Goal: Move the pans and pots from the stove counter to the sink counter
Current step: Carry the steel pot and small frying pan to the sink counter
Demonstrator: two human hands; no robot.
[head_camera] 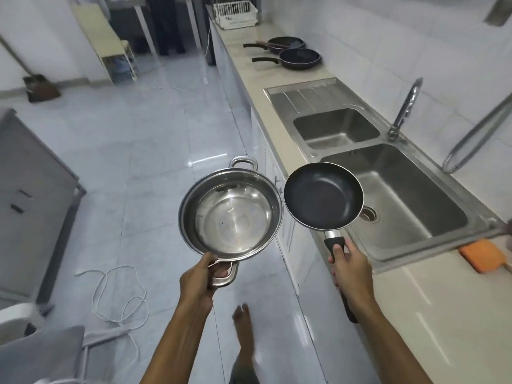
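My left hand (198,284) grips the near handle of an empty steel pot (231,213), holding it level above the floor. My right hand (350,273) is closed around the black handle of a dark non-stick frying pan (322,195), which hangs tilted over the near edge of the sink counter (277,128). Pot and pan rims almost touch. On the counter beyond the sink lie a dark frying pan (300,59) and, behind it, two stacked dark pans (284,43), handles pointing left.
A double steel sink (393,187) with a tap (404,109) fills the counter to my right. An orange sponge (482,257) lies by it. A white dish rack (235,12) stands at the far end. White cable (119,295) loops on the tiled floor, near a grey cabinet (30,189).
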